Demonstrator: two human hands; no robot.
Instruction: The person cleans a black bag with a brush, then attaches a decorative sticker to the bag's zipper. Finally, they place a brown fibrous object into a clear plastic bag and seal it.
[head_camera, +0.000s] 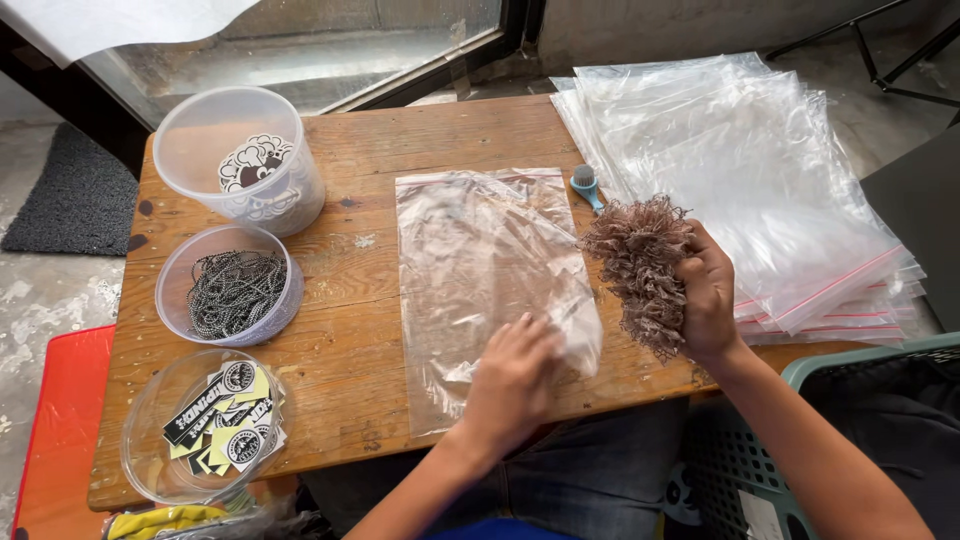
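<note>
Head view: at lower centre of the frame, the left hand (513, 375) presses flat, fingers together, on a clear zip bag (487, 270) lying on the wooden table (350, 340). Right of centre, the right hand (708, 295) closes its fingers around a brown fuzzy tuft (640, 265), held just above the table's edge. A stack of clear bags (760, 170) fills the upper right. Along the left side stand a white tub (240, 160), a bowl of ball chains (232, 288) and a bowl of stickers (205, 425).
</note>
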